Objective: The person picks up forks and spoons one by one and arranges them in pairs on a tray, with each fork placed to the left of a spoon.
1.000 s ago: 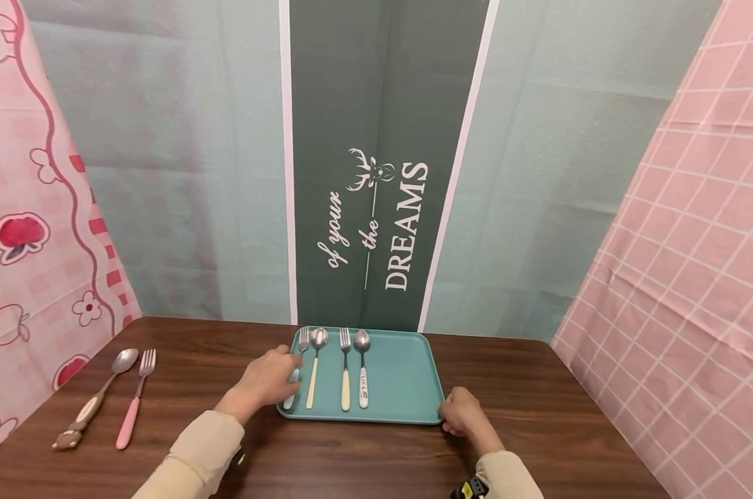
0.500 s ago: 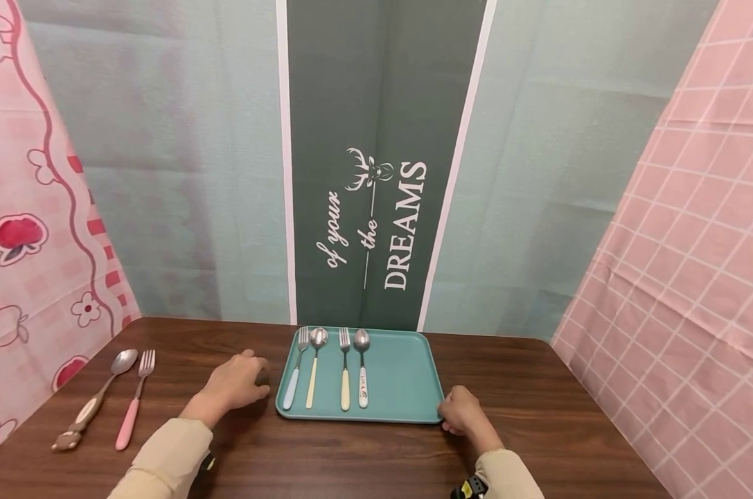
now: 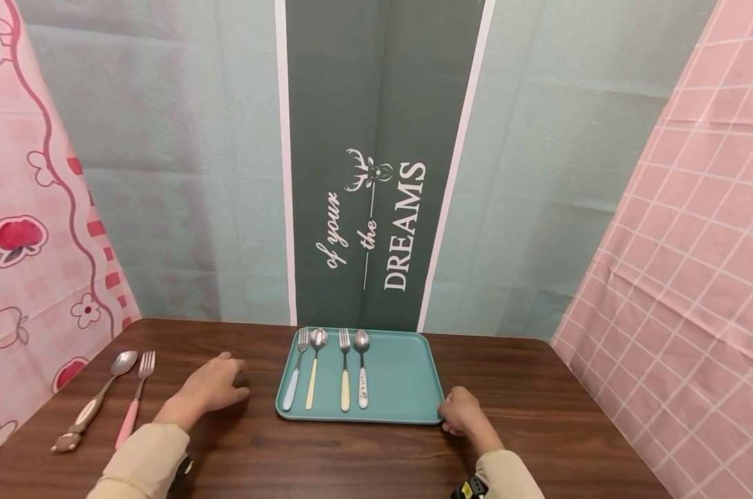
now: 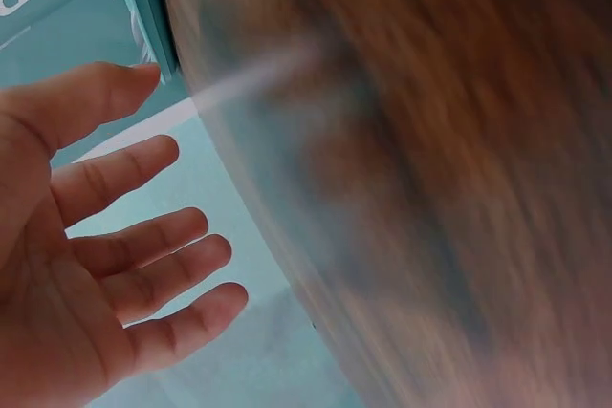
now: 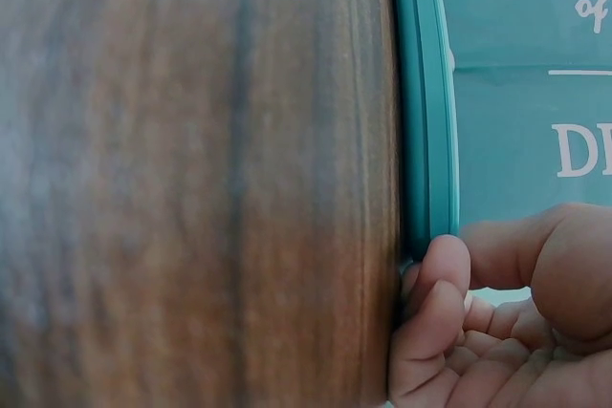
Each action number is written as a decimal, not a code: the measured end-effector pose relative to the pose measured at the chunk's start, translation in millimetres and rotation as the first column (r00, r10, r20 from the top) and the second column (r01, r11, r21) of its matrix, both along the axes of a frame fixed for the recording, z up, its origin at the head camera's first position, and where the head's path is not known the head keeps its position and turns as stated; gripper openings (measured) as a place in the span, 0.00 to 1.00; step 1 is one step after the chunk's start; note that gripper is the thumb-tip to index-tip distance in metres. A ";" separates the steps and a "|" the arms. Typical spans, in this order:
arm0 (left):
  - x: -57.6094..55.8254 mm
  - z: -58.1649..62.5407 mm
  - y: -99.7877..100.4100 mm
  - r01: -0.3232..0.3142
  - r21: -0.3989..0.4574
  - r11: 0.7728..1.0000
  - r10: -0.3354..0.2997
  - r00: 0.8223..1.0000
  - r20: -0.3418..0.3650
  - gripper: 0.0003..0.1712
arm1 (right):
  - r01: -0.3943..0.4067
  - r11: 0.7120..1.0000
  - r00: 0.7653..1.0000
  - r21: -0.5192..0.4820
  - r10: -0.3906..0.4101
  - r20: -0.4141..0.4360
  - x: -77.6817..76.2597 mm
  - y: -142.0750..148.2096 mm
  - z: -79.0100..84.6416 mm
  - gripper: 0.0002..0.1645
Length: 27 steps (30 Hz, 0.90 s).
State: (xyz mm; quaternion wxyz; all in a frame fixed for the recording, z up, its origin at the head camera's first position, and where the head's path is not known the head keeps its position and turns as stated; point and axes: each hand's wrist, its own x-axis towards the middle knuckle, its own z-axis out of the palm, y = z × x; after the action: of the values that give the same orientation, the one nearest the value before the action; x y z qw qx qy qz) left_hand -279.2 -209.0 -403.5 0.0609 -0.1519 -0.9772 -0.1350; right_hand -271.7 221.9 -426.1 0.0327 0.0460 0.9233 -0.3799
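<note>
My left hand (image 3: 209,384) is over the table between the tray and the loose cutlery at the left, fingers spread and holding nothing; the left wrist view shows the bare palm (image 4: 57,312). With thumb and curled fingers, my right hand (image 3: 463,410) grips the near right corner of the teal tray (image 3: 404,388); the right wrist view shows the tray's rim (image 5: 430,121) at the fingertips. On the tray lie a blue-handled fork (image 3: 293,381), a spoon with a slim cream handle (image 3: 312,381), a yellow-handled fork (image 3: 345,384) and a spoon with a patterned white handle (image 3: 363,381).
On the left of the wooden table (image 3: 538,443) lie a spoon with a brown bear-shaped handle (image 3: 89,412) and a pink-handled fork (image 3: 129,416), its handle end close to my left sleeve (image 3: 142,461). Printed cloths (image 3: 226,173) hang behind and at both sides.
My left hand has let go of the blue-handled fork, left it on the tray and moved left toward the loose cutlery. My right hand has stayed at the tray's corner.
</note>
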 end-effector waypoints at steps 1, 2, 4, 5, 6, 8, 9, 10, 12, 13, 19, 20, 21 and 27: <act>0.9 0.2 -2.5 0.003 0.006 1.000 -0.003 1.000 0.004 0.22 | 0.000 1.000 1.000 0.000 0.000 0.000 0.4 0.1 0.1 0.09; 1.8 0.5 -4.9 0.005 0.012 1.000 -0.005 1.000 0.010 0.22 | -0.001 1.000 1.000 0.001 0.001 0.001 0.6 0.3 0.1 0.09; 3.9 1.3 -9.4 0.001 0.022 1.000 -0.002 1.000 0.017 0.23 | 0.003 1.000 1.000 0.002 -0.003 0.003 0.8 -0.1 -0.2 0.09; 4.8 1.6 -11.5 -0.001 0.027 1.000 0.000 1.000 0.020 0.24 | 0.004 1.000 1.000 0.001 -0.004 0.004 0.8 -0.3 -0.1 0.09; 5.6 1.9 -13.6 -0.003 0.031 1.000 0.003 1.000 0.022 0.24 | 0.005 1.000 1.000 0.002 -0.005 0.006 0.4 -0.1 -0.2 0.09; 6.9 2.2 -17.1 -0.010 0.033 0.999 0.009 1.000 0.025 0.24 | 0.004 1.000 1.000 0.003 -0.004 0.006 0.2 -0.1 0.0 0.09; 7.4 2.3 -18.6 -0.013 0.034 0.999 0.012 1.000 0.025 0.24 | 0.004 1.000 1.000 0.003 -0.004 0.006 0.1 0.1 0.1 0.09; 7.7 2.3 -20.1 -0.014 0.033 0.999 0.013 1.000 0.027 0.23 | 0.005 1.000 1.000 0.003 -0.005 0.007 0.1 0.3 0.1 0.09; 8.2 2.4 -22.8 -0.018 0.029 0.999 0.017 0.999 0.031 0.22 | 0.004 1.000 1.000 0.005 -0.004 0.005 0.3 1.0 0.2 0.10; 8.4 2.6 -24.1 -0.021 0.025 0.999 0.020 0.999 0.033 0.22 | 0.004 1.000 1.000 0.005 -0.004 0.004 0.5 1.0 0.4 0.10; 9.0 4.0 -32.1 -0.044 0.006 0.999 0.044 0.998 0.041 0.22 | 0.003 1.000 1.000 0.005 -0.003 0.003 0.7 1.1 0.2 0.10; 9.1 4.3 -33.5 -0.047 0.007 0.999 0.047 0.998 0.044 0.22 | 0.005 1.000 1.000 0.005 -0.005 0.005 0.4 1.4 0.2 0.10; 9.3 4.7 -34.8 -0.051 0.008 0.999 0.050 0.998 0.046 0.22 | 0.008 1.000 1.000 0.005 -0.008 0.007 0.0 1.4 0.0 0.10; 11.5 7.2 -43.4 -0.056 0.015 0.998 0.055 0.997 0.052 0.18 | 0.011 1.000 1.000 0.006 -0.011 0.007 -2.9 2.0 -2.1 0.10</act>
State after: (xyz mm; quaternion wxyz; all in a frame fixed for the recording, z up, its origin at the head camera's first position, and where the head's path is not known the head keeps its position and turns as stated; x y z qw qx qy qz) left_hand -267.7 -252.4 -396.3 0.0404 -0.1205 -0.9812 -0.1450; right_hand -274.5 223.9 -428.2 0.0338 0.0528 0.9240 -0.3771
